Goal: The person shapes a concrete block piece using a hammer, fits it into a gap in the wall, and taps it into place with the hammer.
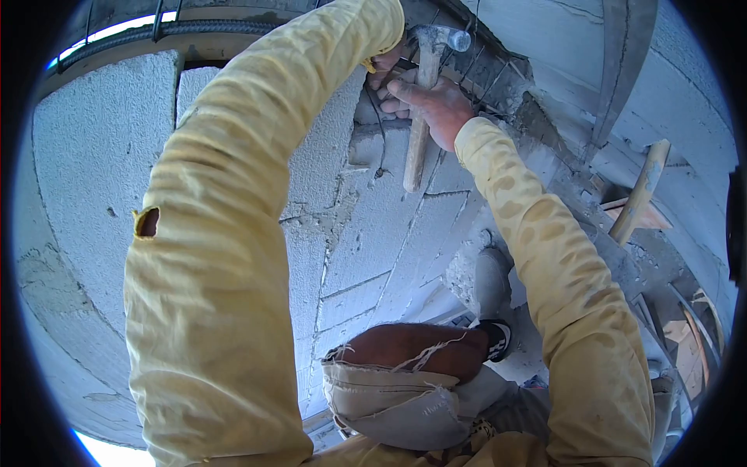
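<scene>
My right hand point(445, 111) grips a dusty hammer point(418, 148) by its wooden handle, the thumb across the front and the other fingers behind it. The metal hammer head points up, with its round face to the right. My left hand point(383, 68) is up against the top of the block wall, just left of the hammer. Sleeve, shadow and hammer partly cover it, so its fingers do not show clearly. A thin dark wire point(381, 144) dangles below the hands over the pale block wall point(366, 226). More thin bars or wires stick out right of the hammer.
A ribbed steel bar point(210, 28) runs along the top left above the blocks. A grey post or beam point(622, 62) stands at the upper right, with a wooden pole point(642, 191) below it. Boards and rubble lie at the lower right. My bent knee point(420, 350) is below.
</scene>
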{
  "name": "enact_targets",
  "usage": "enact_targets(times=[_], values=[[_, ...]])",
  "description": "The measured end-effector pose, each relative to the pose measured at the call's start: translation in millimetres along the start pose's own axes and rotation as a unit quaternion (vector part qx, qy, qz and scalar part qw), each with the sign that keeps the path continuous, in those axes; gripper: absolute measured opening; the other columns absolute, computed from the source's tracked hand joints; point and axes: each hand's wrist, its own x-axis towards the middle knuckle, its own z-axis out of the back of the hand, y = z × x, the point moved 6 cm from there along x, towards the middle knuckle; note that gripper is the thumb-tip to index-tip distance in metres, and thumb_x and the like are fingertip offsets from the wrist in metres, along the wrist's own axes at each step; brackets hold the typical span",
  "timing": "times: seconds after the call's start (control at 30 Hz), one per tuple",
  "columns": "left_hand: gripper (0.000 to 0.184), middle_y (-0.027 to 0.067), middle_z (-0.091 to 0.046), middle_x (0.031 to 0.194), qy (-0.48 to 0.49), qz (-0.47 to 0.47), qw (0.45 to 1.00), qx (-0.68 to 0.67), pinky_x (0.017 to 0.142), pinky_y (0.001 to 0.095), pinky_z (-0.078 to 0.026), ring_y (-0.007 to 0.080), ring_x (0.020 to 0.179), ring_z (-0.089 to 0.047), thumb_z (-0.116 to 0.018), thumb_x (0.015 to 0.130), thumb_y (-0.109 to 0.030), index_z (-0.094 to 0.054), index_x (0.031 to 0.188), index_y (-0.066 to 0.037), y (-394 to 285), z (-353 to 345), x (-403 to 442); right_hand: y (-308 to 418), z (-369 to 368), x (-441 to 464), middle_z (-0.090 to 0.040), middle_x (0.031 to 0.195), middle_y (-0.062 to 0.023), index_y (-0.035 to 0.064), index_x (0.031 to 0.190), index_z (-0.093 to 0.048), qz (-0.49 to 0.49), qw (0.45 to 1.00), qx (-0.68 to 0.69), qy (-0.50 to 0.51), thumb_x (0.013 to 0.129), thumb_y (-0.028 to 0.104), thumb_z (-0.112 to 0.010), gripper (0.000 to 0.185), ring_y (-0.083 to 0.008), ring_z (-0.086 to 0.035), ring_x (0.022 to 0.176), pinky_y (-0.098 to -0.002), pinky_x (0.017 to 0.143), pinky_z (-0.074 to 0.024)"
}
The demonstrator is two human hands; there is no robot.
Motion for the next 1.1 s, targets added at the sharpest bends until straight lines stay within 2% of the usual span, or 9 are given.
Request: enact_targets(times=[0.27, 0.47, 0.67, 0.97, 1.07, 1.1], values=[[0.038, 0.0066, -0.073, 0.114, 0.009, 0.003, 0.999, -0.039, 0.090, 0.0378, -0.053, 0.0216, 0.102, -0.069, -0.078, 0.083, -0.030, -0.074, 0.114, -0.009, 2, 11, -1, -5, 2, 1, -0.072, 0.102, -0.0101, 0.0007, 0.111, -0.069, -0.024, 0.999, 0.020, 0.017, 0.092, 0.028, -0.068, 0.033, -0.0197, -0.067, 0.097, -0.0335, 0.088, -0.0488], [0.037, 0.0062, -0.073, 0.114, 0.013, 0.007, 0.997, -0.072, 0.090, 0.0375, -0.053, 0.0210, 0.102, -0.069, -0.078, 0.083, -0.029, -0.073, 0.114, -0.009, 4, 18, -4, 1, 6, -3, -0.072, 0.102, -0.0058, 0.0060, 0.108, -0.073, 0.008, 0.999, -0.044, -0.003, 0.089, 0.030, -0.071, 0.031, -0.0159, -0.061, 0.101, -0.0336, 0.093, -0.0419], [0.036, 0.0059, -0.073, 0.114, 0.021, 0.009, 0.995, -0.100, 0.091, 0.0372, -0.053, 0.0205, 0.102, -0.069, -0.077, 0.084, -0.029, -0.073, 0.114, -0.009, 4, 16, -5, 13, 5, -12, -0.073, 0.101, -0.0051, 0.0057, 0.107, -0.072, -0.027, 0.996, -0.083, -0.014, 0.089, 0.031, -0.071, 0.031, -0.0160, -0.060, 0.097, -0.0327, 0.090, -0.0419], [0.035, 0.0053, -0.073, 0.114, 0.031, 0.011, 0.991, -0.126, 0.091, 0.0368, -0.053, 0.0196, 0.102, -0.069, -0.077, 0.085, -0.027, -0.073, 0.115, -0.009, 3, 11, -6, 18, 1, -14, -0.072, 0.103, -0.0133, -0.0047, 0.110, -0.069, -0.025, 0.998, -0.039, -0.053, 0.088, 0.023, -0.073, 0.035, -0.0200, -0.068, 0.098, -0.0319, 0.094, -0.0478], [0.035, 0.0051, -0.073, 0.114, 0.036, 0.011, 0.990, -0.135, 0.091, 0.0366, -0.053, 0.0193, 0.102, -0.069, -0.077, 0.085, -0.027, -0.073, 0.115, -0.009, 4, 9, -6, 16, 2, -10, -0.071, 0.107, -0.0120, 0.0009, 0.121, -0.066, -0.023, 0.997, -0.077, -0.011, 0.086, 0.045, -0.074, 0.057, -0.0215, -0.065, 0.102, -0.0336, 0.093, -0.0451], [0.035, 0.0051, -0.073, 0.114, 0.040, 0.011, 0.989, -0.140, 0.091, 0.0366, -0.053, 0.0192, 0.102, -0.069, -0.077, 0.085, -0.027, -0.073, 0.115, -0.009, 4, 7, -6, 17, 3, -13, -0.071, 0.106, -0.0116, 0.0008, 0.118, -0.067, -0.029, 0.994, -0.100, -0.018, 0.085, 0.046, -0.074, 0.056, -0.0213, -0.064, 0.100, -0.0341, 0.092, -0.0455]])
